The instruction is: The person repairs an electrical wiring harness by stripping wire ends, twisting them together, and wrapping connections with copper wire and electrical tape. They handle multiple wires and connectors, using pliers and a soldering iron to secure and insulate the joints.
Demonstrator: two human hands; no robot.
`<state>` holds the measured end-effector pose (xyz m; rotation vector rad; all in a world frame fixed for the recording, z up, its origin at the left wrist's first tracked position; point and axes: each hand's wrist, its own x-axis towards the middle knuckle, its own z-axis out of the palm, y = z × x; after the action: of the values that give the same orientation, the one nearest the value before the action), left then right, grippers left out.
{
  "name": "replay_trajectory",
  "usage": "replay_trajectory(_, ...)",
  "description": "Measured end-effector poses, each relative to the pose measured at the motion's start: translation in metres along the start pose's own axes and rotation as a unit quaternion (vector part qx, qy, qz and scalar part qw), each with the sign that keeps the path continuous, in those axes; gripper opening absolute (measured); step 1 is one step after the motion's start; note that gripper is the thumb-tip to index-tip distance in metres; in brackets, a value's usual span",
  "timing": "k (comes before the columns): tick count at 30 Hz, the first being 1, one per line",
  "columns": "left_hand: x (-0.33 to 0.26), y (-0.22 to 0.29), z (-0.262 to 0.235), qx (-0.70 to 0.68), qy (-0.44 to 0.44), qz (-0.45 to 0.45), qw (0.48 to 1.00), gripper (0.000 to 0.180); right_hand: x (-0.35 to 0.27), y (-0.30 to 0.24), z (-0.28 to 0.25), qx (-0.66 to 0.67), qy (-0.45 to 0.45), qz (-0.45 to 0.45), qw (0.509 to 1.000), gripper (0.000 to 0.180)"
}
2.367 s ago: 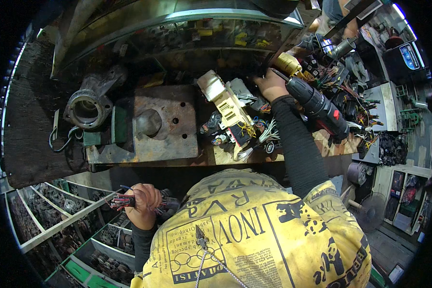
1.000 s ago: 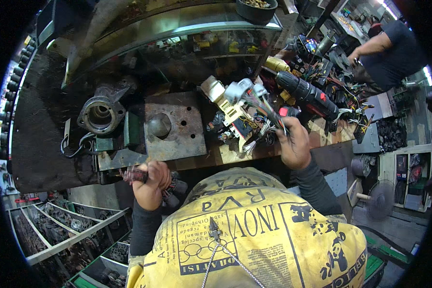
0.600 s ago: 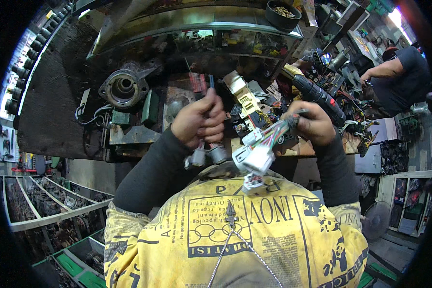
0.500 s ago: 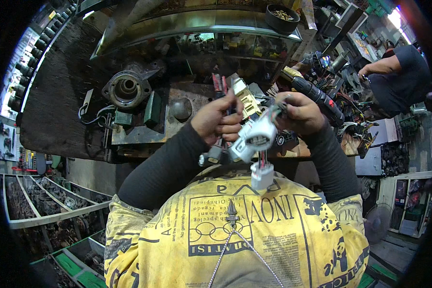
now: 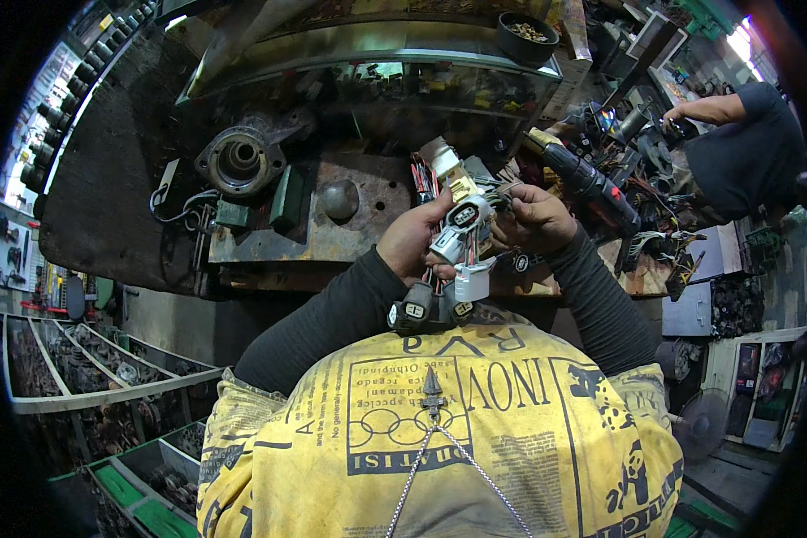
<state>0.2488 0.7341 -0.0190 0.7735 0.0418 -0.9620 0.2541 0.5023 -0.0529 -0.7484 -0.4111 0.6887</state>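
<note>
While the left hand [image 5: 414, 240] and right hand [image 5: 531, 218] grip a wiring harness [image 5: 462, 235] (white and grey plugs), both hands stay closed.

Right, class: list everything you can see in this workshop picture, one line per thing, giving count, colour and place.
Wiring harness with plug connectors: one bundle, white and grey, held between both hands.
Power drill: one, black and red, bench, right of the hands.
Metal plate: one, rusty, bench centre.
Round housing: one, grey, bench left.
Bowl: one, black, top shelf.
Parts bins: several, grey and green, lower left.
Co-worker: one, dark shirt, far right.
Left hand: on the harness.
Right hand: on the harness.
</note>
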Motion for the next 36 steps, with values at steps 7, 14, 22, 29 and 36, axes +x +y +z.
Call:
replay_trajectory(7, -0.003, -0.001, 0.004, -0.056, -0.107, -0.022, 0.993, 0.059, -0.004, -0.013, 0.010, -0.065, 0.140, 0.062, 0.986, 0.025)
replay_trajectory(14, -0.007, -0.009, -0.015, -0.108, -0.158, -0.028, 0.981, 0.041, -0.010, -0.006, 0.020, -0.235, 0.135, 0.080, 0.959, 0.026)
replay_trajectory(22, -0.015, -0.010, -0.012, -0.083, -0.113, -0.058, 0.988, 0.038, -0.006, 0.007, 0.032, -0.402, 0.144, 0.048, 0.903, 0.030)
replay_trajectory(29, -0.025, -0.008, 0.004, 0.051, -0.016, -0.038, 0.998, 0.033, -0.002, 0.005, 0.065, -0.681, 0.243, -0.165, 0.670, 0.032)
replay_trajectory(36, -0.025, -0.007, 0.022, 0.112, 0.043, 0.098, 0.988, 0.022, -0.040, 0.031, 0.106, -0.308, 0.273, -0.125, 0.903, 0.030)
